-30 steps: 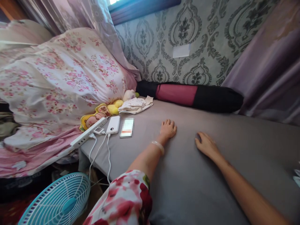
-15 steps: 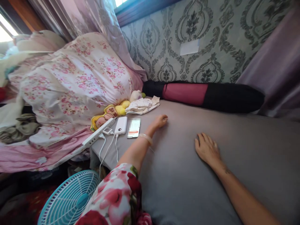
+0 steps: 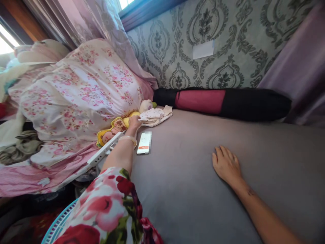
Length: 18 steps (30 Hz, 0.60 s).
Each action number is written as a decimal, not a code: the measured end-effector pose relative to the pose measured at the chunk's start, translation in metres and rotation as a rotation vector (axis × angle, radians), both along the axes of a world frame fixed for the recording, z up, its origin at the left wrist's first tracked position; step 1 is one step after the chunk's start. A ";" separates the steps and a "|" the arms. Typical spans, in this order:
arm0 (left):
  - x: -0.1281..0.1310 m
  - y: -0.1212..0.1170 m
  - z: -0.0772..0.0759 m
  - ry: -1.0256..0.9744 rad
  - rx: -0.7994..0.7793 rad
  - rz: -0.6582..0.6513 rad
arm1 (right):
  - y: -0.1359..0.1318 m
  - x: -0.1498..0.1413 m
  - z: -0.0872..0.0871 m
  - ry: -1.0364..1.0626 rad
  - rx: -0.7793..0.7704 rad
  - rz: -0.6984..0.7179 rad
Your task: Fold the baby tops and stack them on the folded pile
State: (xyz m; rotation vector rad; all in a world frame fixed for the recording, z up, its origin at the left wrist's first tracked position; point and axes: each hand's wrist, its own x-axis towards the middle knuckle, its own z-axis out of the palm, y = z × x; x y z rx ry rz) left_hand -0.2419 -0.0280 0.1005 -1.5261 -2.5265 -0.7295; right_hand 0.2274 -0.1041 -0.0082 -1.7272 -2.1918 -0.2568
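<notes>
My left hand (image 3: 134, 122) reaches to the left end of a small stack of folded clothes (image 3: 156, 116), pale with a fine print. Its fingers are closed at the edge of the cloth; the fingertips are partly hidden. Just below the stack a phone (image 3: 144, 143) lies face up with its screen lit. My right hand (image 3: 226, 165) rests palm down on the grey bed sheet (image 3: 188, 169), fingers spread a little and holding nothing.
Left of my forearm are a yellow cartoon plush (image 3: 111, 132) and a white power strip (image 3: 104, 149). A blue fan (image 3: 59, 217) stands below the bed edge. Along the wall lies a long black and maroon bag (image 3: 200, 101). Flowered bedding (image 3: 86, 81) is heaped at left.
My left hand has moved left from the bare sheet to the folded clothes. The forearm now covers the white power bank and its cables. My right hand stays flat in place.
</notes>
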 end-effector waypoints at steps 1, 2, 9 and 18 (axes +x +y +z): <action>-0.004 -0.001 0.000 0.029 -0.040 0.032 | 0.000 0.000 0.000 -0.001 -0.002 -0.001; -0.007 -0.001 -0.001 0.048 -0.073 0.058 | 0.000 0.000 0.000 -0.002 -0.003 -0.002; -0.018 0.008 0.001 -0.014 0.006 0.144 | -0.001 0.000 0.002 -0.023 0.009 -0.005; 0.046 0.058 0.039 -0.482 0.493 -0.171 | -0.005 -0.002 0.006 -0.001 -0.017 -0.020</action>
